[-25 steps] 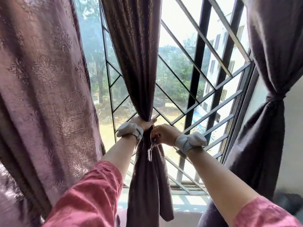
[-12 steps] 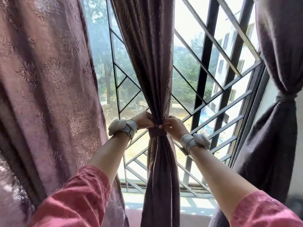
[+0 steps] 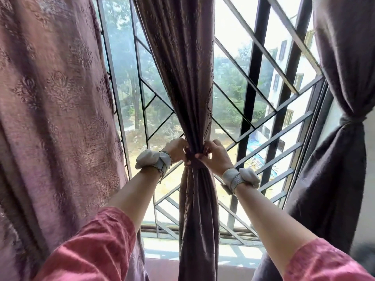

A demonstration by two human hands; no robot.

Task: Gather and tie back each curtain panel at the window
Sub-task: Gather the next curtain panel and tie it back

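Both my left hand (image 3: 177,149) and right hand (image 3: 215,157) pinch the tie band (image 3: 195,162) cinching the soft, light middle curtain (image 3: 183,74); hold at that waist.

Daylight is pouring through a barred window (image 3: 251,110); trees (image 3: 229,94) are showing at 12 o'clock, a white building (image 3: 284,63) at 2 o'clock.

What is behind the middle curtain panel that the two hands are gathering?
Behind the middle curtain panel stands the window grille, with trees and a building outside. The left hand and right hand pinch the panel; the bars straight behind the fabric are hidden.
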